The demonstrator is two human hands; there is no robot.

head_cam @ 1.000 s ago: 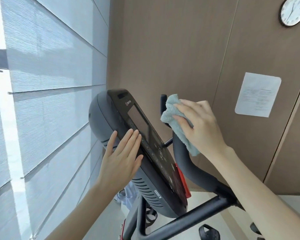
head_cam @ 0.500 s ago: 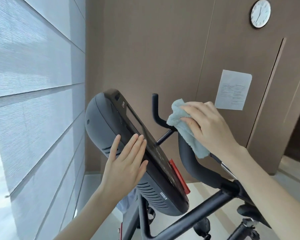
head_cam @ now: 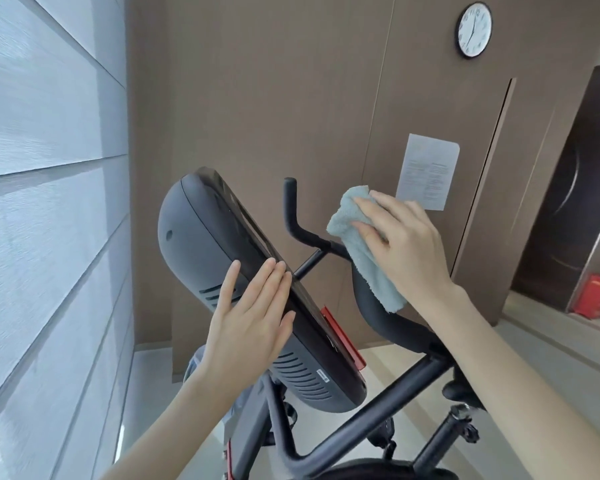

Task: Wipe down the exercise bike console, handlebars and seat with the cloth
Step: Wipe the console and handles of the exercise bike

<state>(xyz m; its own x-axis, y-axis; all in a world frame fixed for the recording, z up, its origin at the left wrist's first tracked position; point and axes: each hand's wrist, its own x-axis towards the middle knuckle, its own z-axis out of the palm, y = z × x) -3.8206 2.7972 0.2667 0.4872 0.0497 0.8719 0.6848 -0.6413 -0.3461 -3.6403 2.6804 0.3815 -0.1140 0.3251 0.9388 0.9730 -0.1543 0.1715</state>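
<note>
The exercise bike's dark grey console tilts at centre, its black face turned right. My left hand lies flat against the console's edge, fingers straight and together, holding nothing. The black handlebar curves up behind the console. My right hand presses a light blue cloth around the handlebar's thick right bend. Part of the seat, or another dark part, shows at the bottom edge; I cannot tell which.
Pale blinds fill the left side. A brown panelled wall stands behind the bike, with a paper notice and a clock. A red box sits at the right. The bike's black frame tube crosses below.
The view has swung right, showing more wall and a dark doorway. My right hand and cloth slid slightly down along the handlebar bend. My left hand stays on the console.
</note>
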